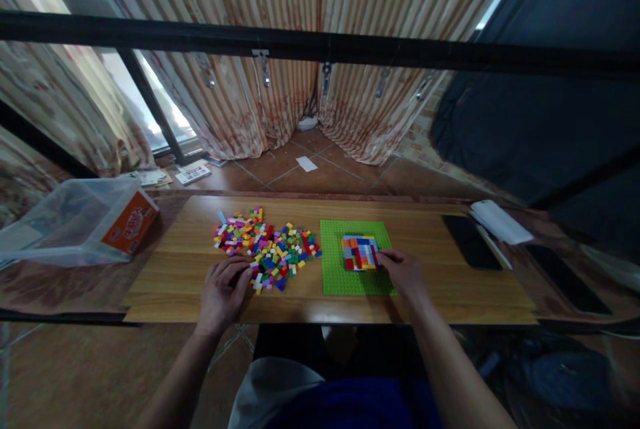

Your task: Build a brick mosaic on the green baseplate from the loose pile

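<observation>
A: Right hand (406,274) first! It comes in from the near edge of the worktop (170,262), thumb and forefinger drawn close together, right up against the right side of the brick build (360,253).

B: Has it got hold of a brick there?

A: Can't tell; the fingertips cover that spot. But the build itself is clear enough: a low block, about the middle of the green baseplate (333,276), its top all red, blue, yellow, white and orange.

B: And the baseplate?

A: Flat on the worktop, a touch right of centre, with bare wood between it and both the near and far edges.

B: Over to the left hand (226,290), then!

A: Fingers curled, thumb in near the fingertips, right at the near-left border of the loose brick pile (287,249). Whether a piece sits between those tips, I can't make out. The pile spreads from near the far-left corner almost to the baseplate's left edge.

B: Any containers?

A: One! A see-through plastic bin (85,216), just beyond the worktop's left edge, an orange label (131,224) on its end. Something pale shows through the left part, too unclear to name.

B: Opposite side?

A: A dark flat slab (471,242), near the worktop's right edge.
</observation>
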Available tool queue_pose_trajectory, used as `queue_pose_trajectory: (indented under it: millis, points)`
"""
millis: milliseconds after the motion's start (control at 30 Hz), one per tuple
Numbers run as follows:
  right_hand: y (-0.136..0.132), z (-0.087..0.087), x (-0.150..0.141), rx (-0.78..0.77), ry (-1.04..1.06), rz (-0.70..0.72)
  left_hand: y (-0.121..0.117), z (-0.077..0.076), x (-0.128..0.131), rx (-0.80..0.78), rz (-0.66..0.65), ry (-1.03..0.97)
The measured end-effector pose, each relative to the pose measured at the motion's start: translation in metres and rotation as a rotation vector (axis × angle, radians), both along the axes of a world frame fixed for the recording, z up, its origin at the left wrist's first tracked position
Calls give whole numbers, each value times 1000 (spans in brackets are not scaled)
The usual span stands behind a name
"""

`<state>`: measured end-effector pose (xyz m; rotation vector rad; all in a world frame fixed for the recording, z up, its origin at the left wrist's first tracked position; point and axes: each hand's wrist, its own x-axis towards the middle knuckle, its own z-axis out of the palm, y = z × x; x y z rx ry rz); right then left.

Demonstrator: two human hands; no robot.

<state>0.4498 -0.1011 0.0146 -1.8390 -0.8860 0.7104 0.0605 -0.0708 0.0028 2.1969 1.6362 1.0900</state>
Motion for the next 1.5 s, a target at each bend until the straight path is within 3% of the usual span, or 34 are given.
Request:
queue_pose_trajectory:
  millis: [500,633,867,1033,1167,1367,1500]
  points:
    - [6,10,11,-87,224,75,0,3,1,-1,-7,2]
    - [-2,5,15,16,297,39,1,2,0,23,-25,-6]
    - [-31,0,15,218,370,-166,1,3,1,7,-27,-2]
    - [-46,7,-5,304,251,-254,-1,5,3,0,-14,-9]
    - [-56,14,-43,264,96,-74,-3,7,5,0,-19,-29]
    - [-58,14,-114,190,-148,500,-6,8,6,4,-17,-59]
    - [-45,12,-140,186,-297,663,-8,11,6,-23,-9,-80]
